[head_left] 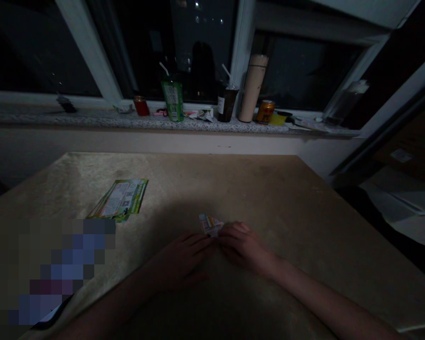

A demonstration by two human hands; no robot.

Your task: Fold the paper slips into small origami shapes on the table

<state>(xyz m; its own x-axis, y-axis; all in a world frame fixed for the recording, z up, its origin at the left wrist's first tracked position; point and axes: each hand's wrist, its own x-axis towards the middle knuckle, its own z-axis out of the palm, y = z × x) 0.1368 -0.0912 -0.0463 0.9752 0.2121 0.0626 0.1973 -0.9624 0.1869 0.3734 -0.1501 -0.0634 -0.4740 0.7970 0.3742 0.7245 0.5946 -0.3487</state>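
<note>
A small folded piece of printed paper [210,224] lies on the tan table [276,189] just beyond my hands. My left hand [182,262] rests on the table with its fingertips pinched on the paper's near left edge. From the right, my right hand [242,245] meets it, fingers curled and pressed on the paper's near right edge. Both hands touch each other at the paper. The light is dim, so the print on the paper cannot be read.
A stack of green printed leaflets [119,199] lies to the left. The stone window sill [92,119] holds a green cup with a straw [173,98], a dark cup [226,103], a tall beige tumbler [252,87], an orange can [265,112] and a red jar [141,106].
</note>
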